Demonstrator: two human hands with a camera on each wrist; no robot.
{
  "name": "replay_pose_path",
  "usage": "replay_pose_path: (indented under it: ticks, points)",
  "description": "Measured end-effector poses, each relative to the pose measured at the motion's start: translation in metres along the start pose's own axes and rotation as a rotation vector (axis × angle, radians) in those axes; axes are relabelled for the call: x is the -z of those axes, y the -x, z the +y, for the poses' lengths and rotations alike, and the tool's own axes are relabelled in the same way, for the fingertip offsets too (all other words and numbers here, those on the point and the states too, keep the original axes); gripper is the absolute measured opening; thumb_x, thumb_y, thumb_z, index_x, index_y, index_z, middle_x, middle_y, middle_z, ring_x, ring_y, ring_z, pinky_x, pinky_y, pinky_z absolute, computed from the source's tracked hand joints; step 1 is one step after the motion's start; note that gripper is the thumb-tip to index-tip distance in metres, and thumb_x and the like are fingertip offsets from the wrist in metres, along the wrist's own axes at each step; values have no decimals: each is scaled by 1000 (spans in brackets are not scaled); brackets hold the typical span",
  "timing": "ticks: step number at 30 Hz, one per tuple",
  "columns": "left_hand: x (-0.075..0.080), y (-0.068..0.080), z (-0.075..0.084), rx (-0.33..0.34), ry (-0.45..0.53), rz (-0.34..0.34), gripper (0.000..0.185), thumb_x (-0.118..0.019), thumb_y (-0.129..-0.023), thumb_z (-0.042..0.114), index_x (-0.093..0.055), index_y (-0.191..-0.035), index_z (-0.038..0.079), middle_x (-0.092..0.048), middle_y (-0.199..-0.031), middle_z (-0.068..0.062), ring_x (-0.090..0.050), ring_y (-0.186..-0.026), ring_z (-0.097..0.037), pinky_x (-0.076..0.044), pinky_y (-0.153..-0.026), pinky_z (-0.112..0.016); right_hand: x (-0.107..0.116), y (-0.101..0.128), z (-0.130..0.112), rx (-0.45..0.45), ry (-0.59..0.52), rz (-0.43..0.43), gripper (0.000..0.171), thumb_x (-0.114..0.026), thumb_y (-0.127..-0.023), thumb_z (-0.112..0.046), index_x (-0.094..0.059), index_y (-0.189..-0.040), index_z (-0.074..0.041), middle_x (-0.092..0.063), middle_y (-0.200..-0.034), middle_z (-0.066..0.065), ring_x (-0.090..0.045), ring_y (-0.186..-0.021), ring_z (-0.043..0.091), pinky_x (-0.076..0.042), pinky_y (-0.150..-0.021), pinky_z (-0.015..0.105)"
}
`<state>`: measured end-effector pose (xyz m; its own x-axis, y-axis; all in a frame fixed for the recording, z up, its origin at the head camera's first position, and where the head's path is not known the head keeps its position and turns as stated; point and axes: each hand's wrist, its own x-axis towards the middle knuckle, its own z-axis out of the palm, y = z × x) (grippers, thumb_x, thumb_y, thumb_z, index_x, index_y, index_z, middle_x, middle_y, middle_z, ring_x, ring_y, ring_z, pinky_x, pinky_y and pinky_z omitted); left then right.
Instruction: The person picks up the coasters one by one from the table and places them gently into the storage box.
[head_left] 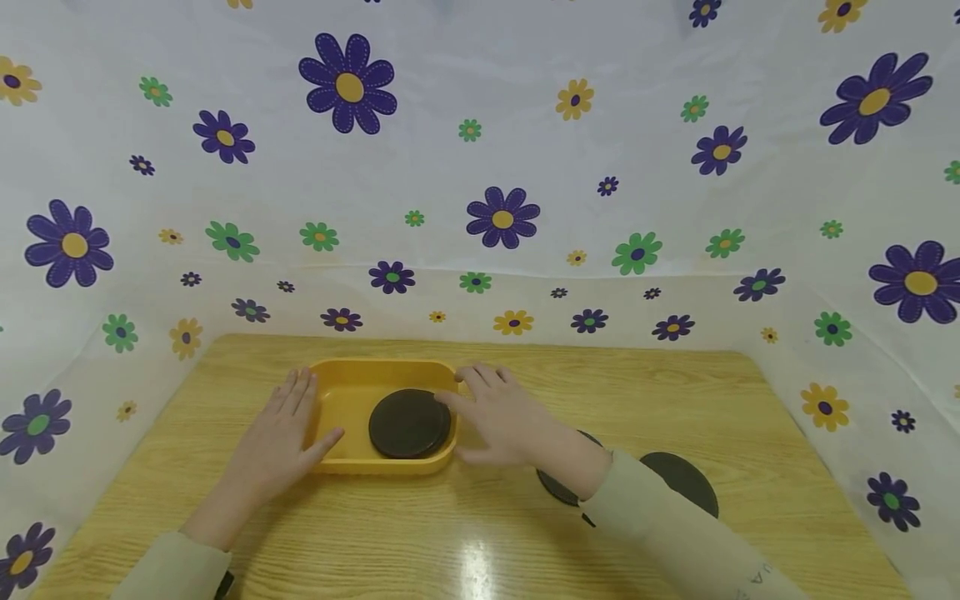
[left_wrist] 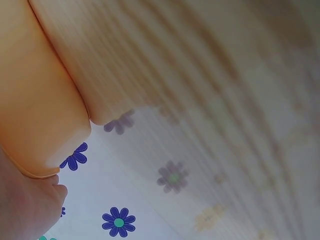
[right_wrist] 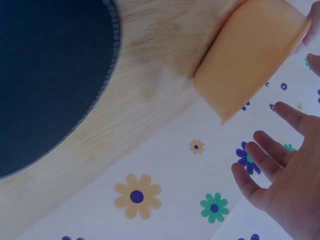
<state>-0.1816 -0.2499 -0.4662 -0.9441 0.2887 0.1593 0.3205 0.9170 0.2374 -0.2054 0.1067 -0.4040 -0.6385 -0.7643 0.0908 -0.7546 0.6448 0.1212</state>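
Observation:
A yellow rectangular tray [head_left: 382, 467] stands on the table, with a round black coaster [head_left: 408, 423] lying flat in its right half. My left hand [head_left: 281, 437] rests along the tray's left side, fingers straight and thumb spread over the near corner. By the right side is my right hand [head_left: 498, 417], its fingers spread and holding nothing; the right wrist view shows these fingers apart from the tray wall [right_wrist: 250, 55]. Another black coaster [head_left: 557, 490] lies partly hidden under my right forearm. Its stitched edge shows on the coaster [right_wrist: 50, 75] in the right wrist view.
One more black coaster [head_left: 682, 482] lies farther right, partly behind my right sleeve [head_left: 637, 500]. The wood-grain table [head_left: 360, 533] meets a white flowered cloth [head_left: 420, 167] at the back and both sides.

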Motion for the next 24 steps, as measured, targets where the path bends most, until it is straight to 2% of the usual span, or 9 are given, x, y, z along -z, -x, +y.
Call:
replay_pose_path:
  ticks: [8, 15, 24]
  points:
    - [0, 0, -1, -6, -5, -1, 97, -54, -105, 59, -22, -164, -12, -20, -173, -32, -19, -162, -51, -15, -136, -56, -7, 33, 16, -38, -16, -6, 74, -73, -92, -58, -51, -155, -23, -51, -151, 15, -50, -137, 34, -50, -106, 55]
    - [0, 0, 0, -12, -11, 0, 97, -54, -105, 59, -23, -163, -13, -21, -172, -33, -20, -161, -52, -17, -135, -58, -10, 61, 29, -77, -38, 2, 71, -75, -91, -55, -55, -152, -25, -55, -150, 14, -52, -136, 39, -52, -102, 63]
    - [2, 0, 1, -4, -3, -7, 97, -53, -105, 59, -22, -163, -12, -18, -173, -32, -18, -162, -51, -15, -136, -57, -15, 86, 39, -129, -55, -34, 64, -74, -92, -50, -59, -149, -23, -57, -151, 14, -55, -137, 42, -54, -97, 67]
